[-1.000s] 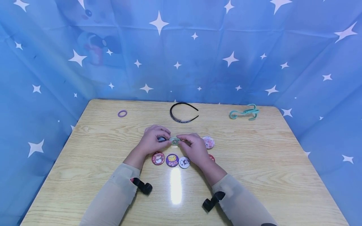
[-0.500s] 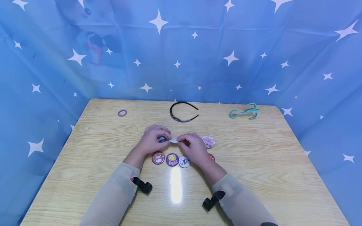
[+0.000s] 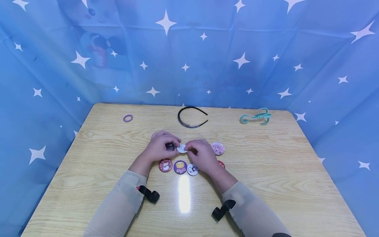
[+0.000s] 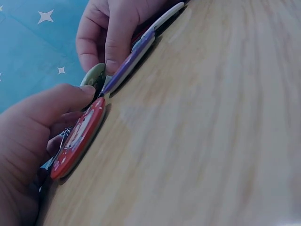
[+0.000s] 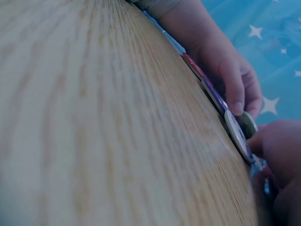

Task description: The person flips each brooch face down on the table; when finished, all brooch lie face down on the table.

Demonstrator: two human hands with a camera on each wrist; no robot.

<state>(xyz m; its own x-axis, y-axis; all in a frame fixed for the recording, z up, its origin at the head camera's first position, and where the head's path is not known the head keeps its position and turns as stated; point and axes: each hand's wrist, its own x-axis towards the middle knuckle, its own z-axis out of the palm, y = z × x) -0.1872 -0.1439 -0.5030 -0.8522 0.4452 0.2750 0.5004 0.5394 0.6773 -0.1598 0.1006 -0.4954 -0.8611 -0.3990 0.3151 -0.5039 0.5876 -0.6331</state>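
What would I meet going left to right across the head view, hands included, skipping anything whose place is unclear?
Purple ring, left hand, white-faced badge held between both hands, right hand, pink-and-white badge, teal hooked item.

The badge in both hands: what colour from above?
The badge looks white, seen best in the head view.

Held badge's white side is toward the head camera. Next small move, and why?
Probably turn the held badge green side up. The left hand and right hand pinch it; the head view shows white, the wrist views show green, and the red badge and purple badge lie with printed faces up.
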